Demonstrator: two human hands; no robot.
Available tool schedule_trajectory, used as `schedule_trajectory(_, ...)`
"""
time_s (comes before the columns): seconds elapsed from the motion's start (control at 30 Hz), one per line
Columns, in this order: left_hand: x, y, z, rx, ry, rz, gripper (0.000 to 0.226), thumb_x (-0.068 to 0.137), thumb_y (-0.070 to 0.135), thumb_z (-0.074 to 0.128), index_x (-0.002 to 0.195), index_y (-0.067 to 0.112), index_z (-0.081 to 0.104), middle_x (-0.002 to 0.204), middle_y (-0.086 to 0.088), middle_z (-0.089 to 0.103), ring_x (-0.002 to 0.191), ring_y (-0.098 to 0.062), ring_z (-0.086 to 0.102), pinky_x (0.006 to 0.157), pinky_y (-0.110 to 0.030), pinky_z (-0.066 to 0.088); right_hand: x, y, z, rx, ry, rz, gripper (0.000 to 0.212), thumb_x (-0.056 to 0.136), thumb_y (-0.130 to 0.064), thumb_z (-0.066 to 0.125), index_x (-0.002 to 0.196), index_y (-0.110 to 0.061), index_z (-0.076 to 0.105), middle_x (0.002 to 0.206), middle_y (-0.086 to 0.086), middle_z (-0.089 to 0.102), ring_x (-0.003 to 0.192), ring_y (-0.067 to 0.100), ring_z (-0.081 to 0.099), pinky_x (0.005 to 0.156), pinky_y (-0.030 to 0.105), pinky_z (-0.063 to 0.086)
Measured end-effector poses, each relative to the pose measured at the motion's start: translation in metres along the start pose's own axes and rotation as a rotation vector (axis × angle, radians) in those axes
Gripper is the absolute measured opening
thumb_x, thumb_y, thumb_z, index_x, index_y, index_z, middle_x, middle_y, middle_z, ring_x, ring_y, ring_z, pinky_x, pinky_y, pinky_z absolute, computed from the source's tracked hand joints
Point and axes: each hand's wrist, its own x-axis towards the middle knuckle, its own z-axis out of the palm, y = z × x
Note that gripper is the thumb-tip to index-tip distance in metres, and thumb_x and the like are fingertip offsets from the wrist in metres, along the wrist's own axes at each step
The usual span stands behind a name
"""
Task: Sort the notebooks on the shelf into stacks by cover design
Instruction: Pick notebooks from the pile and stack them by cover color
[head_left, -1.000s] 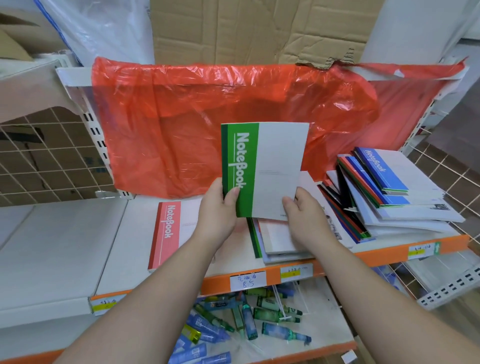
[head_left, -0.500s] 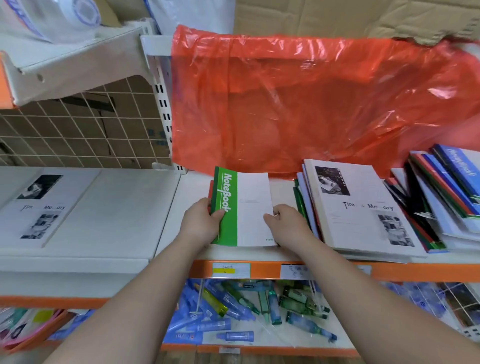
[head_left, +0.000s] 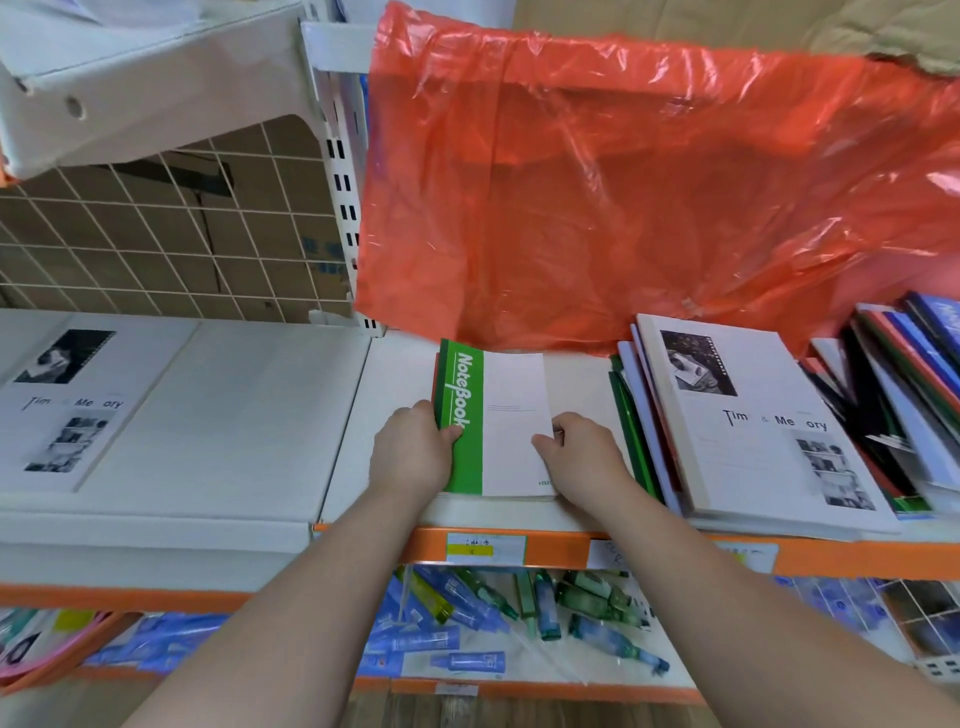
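On my monitor the green notebook (head_left: 488, 421) lay on the white shelf (head_left: 395, 374), just left of the heap topped by a photo-cover notebook (head_left: 753, 426) and in front of the red plastic bag (head_left: 623, 208). Its long axis ran front to back, spine on the left, the "NoteBook" title running down the green band from the far end toward the shelf's front lip. A sliver of red showed under its left edge. The left hand (head_left: 413, 449) gripped the spine side, thumb on the green band. The right hand (head_left: 584, 457) pinched the right edge, thumb on the white cover. A second photo notebook (head_left: 62, 410) lay well apart on the left
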Motion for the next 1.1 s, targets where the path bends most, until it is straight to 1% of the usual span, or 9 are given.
schedule_trajectory(0.1, 0.001, -0.002, 0.002, 0.012, 0.015, 0.020, 0.031, 0.095, 0.038, 0.060, 0.100, 0.008, 0.059, 0.098, -0.013, 0.062, 0.090, -0.034, 0.059, 0.066, -0.034, 0.038, 0.001, 0.000, 0.002, -0.021, 0.016, -0.013, 0.027, 0.097, -0.030, 0.053, 0.073, -0.019, 0.046, 0.070, -0.004, 0.049, 0.068, 0.017, 0.047, 0.050, 0.025, 0.029)
schedule_trajectory(0.27, 0.002, -0.004, 0.003, -0.006, 0.022, 0.028, 0.031, 0.095, 0.039, 0.060, 0.099, 0.008, 0.060, 0.095, -0.013, 0.059, 0.089, -0.033, 0.058, 0.066, -0.034, 0.037, 0.003, 0.001, 0.005, -0.050, 0.034, -0.029, 0.029, 0.097, -0.029, 0.052, 0.071, -0.019, 0.045, 0.069, -0.003, 0.048, 0.069, 0.018, 0.047, 0.050, 0.024, 0.028)
schedule_trajectory(0.4, 0.002, -0.005, 0.004, -0.011, -0.003, 0.019, 0.032, 0.095, 0.039, 0.059, 0.097, 0.007, 0.060, 0.094, -0.013, 0.057, 0.089, -0.033, 0.057, 0.066, -0.033, 0.036, 0.005, 0.003, 0.006, -0.056, 0.044, -0.034, 0.027, 0.097, -0.028, 0.052, 0.073, -0.016, 0.048, 0.073, 0.001, 0.051, 0.071, 0.020, 0.049, 0.055, 0.030, 0.032)
schedule_trajectory(0.57, -0.001, -0.006, 0.004, 0.000, -0.009, 0.017, 0.033, 0.097, 0.040, 0.056, 0.101, 0.007, 0.061, 0.091, -0.008, 0.050, 0.079, -0.023, 0.048, 0.066, -0.032, 0.036, 0.006, 0.008, 0.011, -0.075, 0.050, -0.040, 0.035, 0.097, -0.028, 0.052, 0.064, -0.022, 0.039, 0.075, 0.004, 0.050, 0.068, 0.019, 0.046, 0.050, 0.026, 0.027)
schedule_trajectory(0.7, -0.001, -0.008, 0.005, 0.021, -0.024, 0.011, 0.035, 0.097, 0.041, 0.055, 0.100, 0.007, 0.062, 0.093, -0.008, 0.048, 0.088, -0.031, 0.057, 0.068, -0.032, 0.038, 0.006, 0.009, 0.012, -0.070, 0.045, -0.038, 0.036, 0.097, -0.029, 0.051, 0.064, -0.023, 0.038, 0.075, 0.004, 0.049, 0.067, 0.018, 0.044, 0.050, 0.026, 0.026)
schedule_trajectory(0.83, -0.002, -0.008, 0.006, 0.028, -0.024, 0.002, 0.036, 0.098, 0.042, 0.054, 0.101, 0.007, 0.062, 0.097, -0.010, 0.051, 0.092, -0.033, 0.058, 0.069, -0.033, 0.038, 0.005, 0.008, 0.013, -0.062, 0.040, -0.040, 0.035, 0.098, -0.030, 0.050, 0.066, -0.024, 0.038, 0.077, 0.004, 0.050, 0.068, 0.018, 0.046, 0.051, 0.025, 0.028)
schedule_trajectory(0.93, -0.002, -0.008, 0.006, 0.038, -0.034, 0.005, 0.035, 0.098, 0.041, 0.054, 0.100, 0.007, 0.061, 0.094, -0.008, 0.050, 0.092, -0.031, 0.058, 0.069, -0.033, 0.038, 0.005, 0.009, 0.014, -0.057, 0.033, -0.030, 0.031, 0.098, -0.030, 0.049, 0.069, -0.023, 0.041, 0.079, 0.004, 0.051, 0.070, 0.018, 0.047, 0.051, 0.025, 0.028)
schedule_trajectory(1.0, -0.001, -0.009, 0.004, 0.044, -0.043, 0.004, 0.034, 0.097, 0.041, 0.055, 0.100, 0.008, 0.061, 0.098, -0.010, 0.053, 0.093, -0.032, 0.058, 0.070, -0.034, 0.041, 0.006, 0.008, 0.014, -0.055, 0.017, -0.016, 0.027, 0.098, -0.030, 0.049, 0.074, -0.019, 0.044, 0.082, 0.005, 0.052, 0.072, 0.019, 0.047, 0.051, 0.024, 0.027)
schedule_trajectory(1.1, -0.001, -0.004, -0.003, 0.107, 0.000, 0.011, 0.036, 0.097, 0.041, 0.053, 0.106, 0.007, 0.059, 0.108, -0.015, 0.054, 0.101, -0.036, 0.055, 0.079, -0.041, 0.046, 0.003, 0.001, 0.007, -0.090, 0.006, -0.028, 0.021, 0.099, -0.033, 0.046, 0.088, -0.015, 0.049, 0.093, 0.008, 0.054, 0.081, 0.023, 0.052, 0.055, 0.026, 0.033)
